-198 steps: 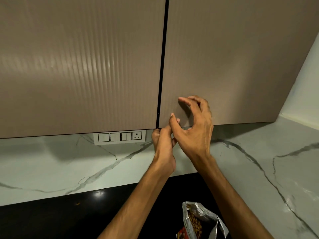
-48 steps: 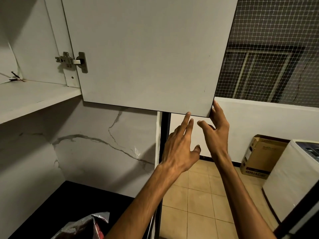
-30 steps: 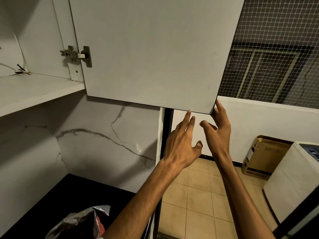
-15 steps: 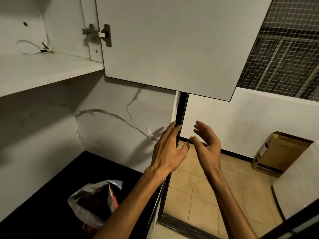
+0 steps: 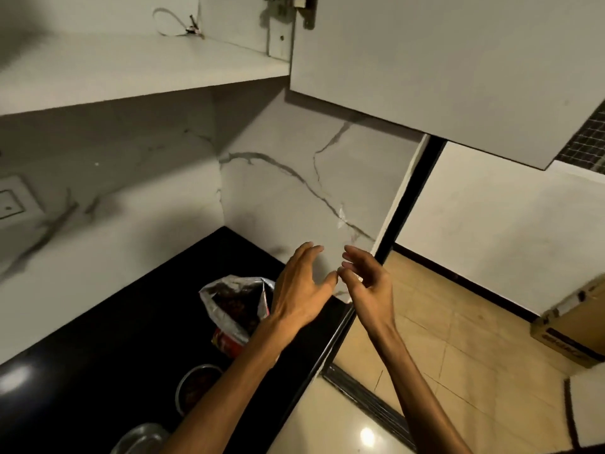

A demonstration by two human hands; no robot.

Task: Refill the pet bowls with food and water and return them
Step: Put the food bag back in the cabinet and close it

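Head view, hands: our left hand (image 5: 302,286) and right hand (image 5: 366,283) hang close together in the air, fingers loose, holding nothing.
Food bag: the open food bag (image 5: 234,306) stands upright on the black counter (image 5: 98,348), just left of and below our left hand, mouth facing up.
Bowls: one bowl with kibble (image 5: 196,385) and a second steel bowl (image 5: 140,437) lie below our left forearm, towards us.
Nearer hand: we judge the left.
Above: open cabinet door (image 5: 442,67).
Writing: the carton (image 5: 573,332) right of our right hand bears print, unreadable.
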